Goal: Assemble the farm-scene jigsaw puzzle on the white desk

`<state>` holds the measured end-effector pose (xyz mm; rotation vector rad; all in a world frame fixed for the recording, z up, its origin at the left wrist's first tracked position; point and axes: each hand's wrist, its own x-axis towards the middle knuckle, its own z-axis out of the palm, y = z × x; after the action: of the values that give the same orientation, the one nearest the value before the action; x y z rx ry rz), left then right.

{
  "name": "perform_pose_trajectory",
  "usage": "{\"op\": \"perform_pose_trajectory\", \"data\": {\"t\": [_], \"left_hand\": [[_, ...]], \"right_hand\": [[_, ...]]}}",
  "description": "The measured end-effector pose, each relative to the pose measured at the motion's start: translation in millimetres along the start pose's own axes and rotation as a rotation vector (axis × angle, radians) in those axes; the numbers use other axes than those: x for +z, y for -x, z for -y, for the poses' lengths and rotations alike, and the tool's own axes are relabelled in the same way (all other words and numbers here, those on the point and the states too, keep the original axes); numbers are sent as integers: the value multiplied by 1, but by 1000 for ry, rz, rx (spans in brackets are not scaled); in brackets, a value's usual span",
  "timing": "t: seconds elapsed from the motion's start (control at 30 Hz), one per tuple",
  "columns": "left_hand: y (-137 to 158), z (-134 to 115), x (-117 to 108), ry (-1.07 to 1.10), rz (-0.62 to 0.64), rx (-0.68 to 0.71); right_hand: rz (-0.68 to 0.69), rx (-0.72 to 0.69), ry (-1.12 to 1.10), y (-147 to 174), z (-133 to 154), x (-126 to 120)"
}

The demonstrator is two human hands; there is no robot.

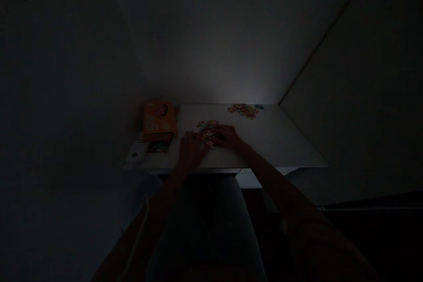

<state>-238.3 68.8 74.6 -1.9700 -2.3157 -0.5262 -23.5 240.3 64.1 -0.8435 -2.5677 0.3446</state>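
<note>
The table (271, 141) is white, dim in the low light. The box (159, 120) at its left edge is orange with a printed picture on its lid. The puzzle pieces (206, 130) by the hands are mixed green, yellow and pink; the far pile (244, 110) shows red, yellow and teal.

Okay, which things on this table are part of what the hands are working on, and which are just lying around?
In use:
left hand and right hand, both flat on the table
puzzle pieces between and under the fingers

Lying about:
loose pile of pieces at the far edge
orange box on the left
dark picture sheet in front of the box
</note>
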Motion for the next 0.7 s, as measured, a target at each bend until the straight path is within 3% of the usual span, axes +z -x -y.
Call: {"op": "perform_pose_trajectory", "data": {"t": [0.1, 0.3, 0.7], "left_hand": [[1, -2, 1, 3, -60, -58], [-2, -2, 4, 70, -99, -122], [-5, -2, -9, 29, 47, 56]], "right_hand": [[49, 54, 52, 17, 13, -2], [-34, 235, 126, 38, 11, -8], [-176, 530, 260, 68, -3, -17]]}}
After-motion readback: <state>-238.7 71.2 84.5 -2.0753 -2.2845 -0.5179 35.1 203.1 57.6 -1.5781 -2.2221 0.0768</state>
